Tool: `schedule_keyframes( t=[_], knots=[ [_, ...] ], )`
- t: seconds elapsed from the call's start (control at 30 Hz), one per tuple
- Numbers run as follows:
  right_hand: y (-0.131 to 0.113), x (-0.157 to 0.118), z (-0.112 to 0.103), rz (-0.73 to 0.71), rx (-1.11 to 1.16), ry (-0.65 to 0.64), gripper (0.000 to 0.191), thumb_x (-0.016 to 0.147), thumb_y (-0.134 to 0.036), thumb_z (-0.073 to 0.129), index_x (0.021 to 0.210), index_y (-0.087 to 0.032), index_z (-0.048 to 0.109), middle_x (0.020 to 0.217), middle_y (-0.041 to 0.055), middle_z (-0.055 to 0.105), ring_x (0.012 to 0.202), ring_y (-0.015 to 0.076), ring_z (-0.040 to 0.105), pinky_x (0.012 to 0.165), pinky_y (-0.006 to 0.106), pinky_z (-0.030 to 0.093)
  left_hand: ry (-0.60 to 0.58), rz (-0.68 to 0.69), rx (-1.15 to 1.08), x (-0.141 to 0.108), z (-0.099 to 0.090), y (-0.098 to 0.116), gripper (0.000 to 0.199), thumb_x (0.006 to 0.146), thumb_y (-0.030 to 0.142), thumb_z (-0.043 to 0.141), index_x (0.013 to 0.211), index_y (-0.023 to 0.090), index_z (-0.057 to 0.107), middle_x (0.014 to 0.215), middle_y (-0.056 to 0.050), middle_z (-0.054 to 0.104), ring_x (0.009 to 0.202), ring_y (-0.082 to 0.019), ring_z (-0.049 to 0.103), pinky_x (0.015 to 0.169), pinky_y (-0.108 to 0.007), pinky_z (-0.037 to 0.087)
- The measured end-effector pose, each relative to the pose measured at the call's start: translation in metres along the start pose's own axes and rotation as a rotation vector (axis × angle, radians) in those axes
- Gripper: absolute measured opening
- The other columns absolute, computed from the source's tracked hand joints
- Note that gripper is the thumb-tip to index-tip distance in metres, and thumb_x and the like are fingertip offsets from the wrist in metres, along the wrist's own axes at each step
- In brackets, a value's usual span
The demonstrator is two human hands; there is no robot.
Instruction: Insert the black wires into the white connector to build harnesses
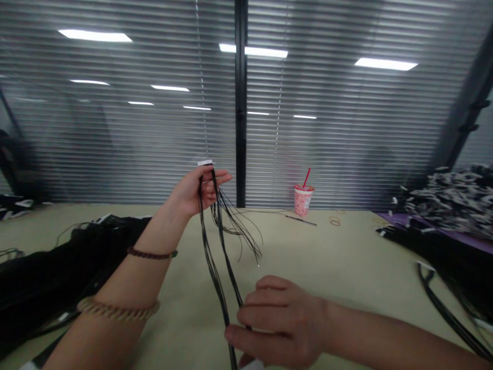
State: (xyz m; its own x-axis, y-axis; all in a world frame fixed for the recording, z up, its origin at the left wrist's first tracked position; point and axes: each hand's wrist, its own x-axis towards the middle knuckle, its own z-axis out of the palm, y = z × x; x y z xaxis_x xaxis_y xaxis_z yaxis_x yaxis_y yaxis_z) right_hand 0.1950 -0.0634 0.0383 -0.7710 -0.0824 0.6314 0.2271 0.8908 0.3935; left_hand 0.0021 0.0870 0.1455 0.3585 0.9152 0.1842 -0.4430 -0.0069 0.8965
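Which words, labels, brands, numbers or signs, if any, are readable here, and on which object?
No text is readable.
Pink-and-white patterned cup with red straw: markings too small and blurred to read.
Small flat white piece at the left hand: no writing can be made out.

Thin black cables (225, 252), gathered into two strands, slope downward toward the viewer. A white piece (205, 162) tops their raised end.

Black cables (214, 272) run off bottom edge past my right fingers (265, 312); white piece (252, 365) beneath them, cut off. White tag (205, 162) above my left fingers (223, 179), too small to identify.
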Motion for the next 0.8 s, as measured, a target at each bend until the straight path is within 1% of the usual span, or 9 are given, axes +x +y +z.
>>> schedule_keyframes(
  t=[0.1, 0.17, 0.27, 0.37, 0.47, 0.57, 0.63, 0.7, 0.8],
  knots=[
    [-0.004, 0.000, 0.004, -0.013, 0.013, -0.046, 0.020, 0.081, -0.023, 0.049, 0.094, -0.012, 0.060, 0.069, 0.0001, 0.060, 0.061, 0.0093, 0.051, 0.056, 0.024, 0.040, -0.011, -0.001, 0.014, 0.001, 0.003, -0.003, 0.026, 0.074, 0.028, 0.049, 0.080, 0.006, 0.062, 0.079, -0.012, 0.066, 0.032, 0.000, 0.036, 0.034, -0.014, 0.034],
    [-0.005, -0.003, 0.008, 0.038, 0.074, -0.067, 0.023, 0.082, -0.025, 0.048, 0.098, -0.011, 0.057, 0.069, 0.0000, 0.059, 0.061, 0.0092, 0.050, 0.058, 0.024, 0.040, 0.000, 0.029, 0.019, 0.000, 0.006, -0.004, 0.030, 0.075, 0.032, 0.048, 0.076, 0.006, 0.063, 0.077, -0.012, 0.066, 0.033, -0.001, 0.037, 0.035, -0.015, 0.036],
    [-0.005, -0.009, 0.014, 0.141, 0.150, -0.104, 0.031, 0.084, -0.035, 0.045, 0.103, -0.011, 0.053, 0.067, -0.0004, 0.057, 0.062, 0.0089, 0.049, 0.064, 0.023, 0.039, 0.011, 0.167, 0.044, -0.006, 0.014, -0.005, 0.041, 0.077, 0.041, 0.042, 0.072, 0.007, 0.065, 0.078, -0.014, 0.066, 0.037, -0.004, 0.043, 0.037, -0.018, 0.037],
    [-0.005, -0.013, 0.019, 0.214, 0.118, -0.177, 0.035, 0.085, -0.042, 0.040, 0.102, -0.014, 0.052, 0.062, -0.0021, 0.053, 0.058, 0.0088, 0.047, 0.062, 0.022, 0.038, -0.072, 0.360, 0.107, -0.015, 0.021, -0.004, 0.059, 0.082, 0.049, 0.027, 0.073, 0.005, 0.067, 0.077, -0.015, 0.066, 0.043, -0.008, 0.048, 0.040, -0.019, 0.038],
    [-0.004, -0.017, 0.026, 0.236, 0.091, -0.224, 0.034, 0.086, -0.043, 0.038, 0.101, -0.017, 0.053, 0.061, -0.0027, 0.053, 0.057, 0.0088, 0.048, 0.061, 0.022, 0.037, -0.157, 0.402, 0.154, -0.021, 0.026, -0.004, 0.071, 0.084, 0.049, 0.015, 0.074, 0.004, 0.068, 0.079, -0.017, 0.065, 0.051, -0.012, 0.053, 0.045, -0.021, 0.041],
    [-0.004, -0.022, 0.033, 0.221, 0.091, -0.232, 0.035, 0.085, -0.046, 0.037, 0.096, -0.018, 0.054, 0.059, -0.0032, 0.053, 0.055, 0.0086, 0.048, 0.059, 0.023, 0.036, -0.175, 0.323, 0.182, -0.017, 0.024, -0.007, 0.072, 0.085, 0.049, 0.013, 0.070, 0.006, 0.068, 0.088, -0.017, 0.065, 0.055, -0.014, 0.055, 0.047, -0.024, 0.043],
    [-0.003, -0.023, 0.036, 0.208, 0.101, -0.213, 0.036, 0.084, -0.049, 0.037, 0.090, -0.018, 0.055, 0.057, -0.0036, 0.052, 0.054, 0.0084, 0.047, 0.056, 0.023, 0.035, -0.179, 0.168, 0.241, -0.008, 0.018, -0.010, 0.066, 0.084, 0.048, 0.018, 0.070, 0.007, 0.068, 0.088, -0.018, 0.065, 0.056, -0.015, 0.056, 0.047, -0.024, 0.043],
    [-0.001, -0.024, 0.037, 0.205, 0.114, -0.190, 0.036, 0.083, -0.050, 0.038, 0.083, -0.018, 0.056, 0.054, -0.0040, 0.051, 0.051, 0.0078, 0.047, 0.053, 0.023, 0.033, -0.198, -0.053, 0.290, 0.000, 0.010, -0.015, 0.060, 0.083, 0.047, 0.026, 0.068, 0.006, 0.067, 0.088, -0.020, 0.065, 0.057, -0.017, 0.057, 0.048, -0.024, 0.044],
    [0.000, -0.023, 0.036, 0.237, 0.127, -0.172, 0.035, 0.083, -0.049, 0.039, 0.081, -0.018, 0.055, 0.055, -0.0038, 0.053, 0.052, 0.0076, 0.049, 0.053, 0.023, 0.033, -0.214, -0.265, 0.229, 0.007, 0.002, -0.021, 0.054, 0.082, 0.045, 0.032, 0.070, 0.005, 0.067, 0.094, -0.021, 0.063, 0.060, -0.017, 0.058, 0.053, -0.026, 0.047]
  ],
)
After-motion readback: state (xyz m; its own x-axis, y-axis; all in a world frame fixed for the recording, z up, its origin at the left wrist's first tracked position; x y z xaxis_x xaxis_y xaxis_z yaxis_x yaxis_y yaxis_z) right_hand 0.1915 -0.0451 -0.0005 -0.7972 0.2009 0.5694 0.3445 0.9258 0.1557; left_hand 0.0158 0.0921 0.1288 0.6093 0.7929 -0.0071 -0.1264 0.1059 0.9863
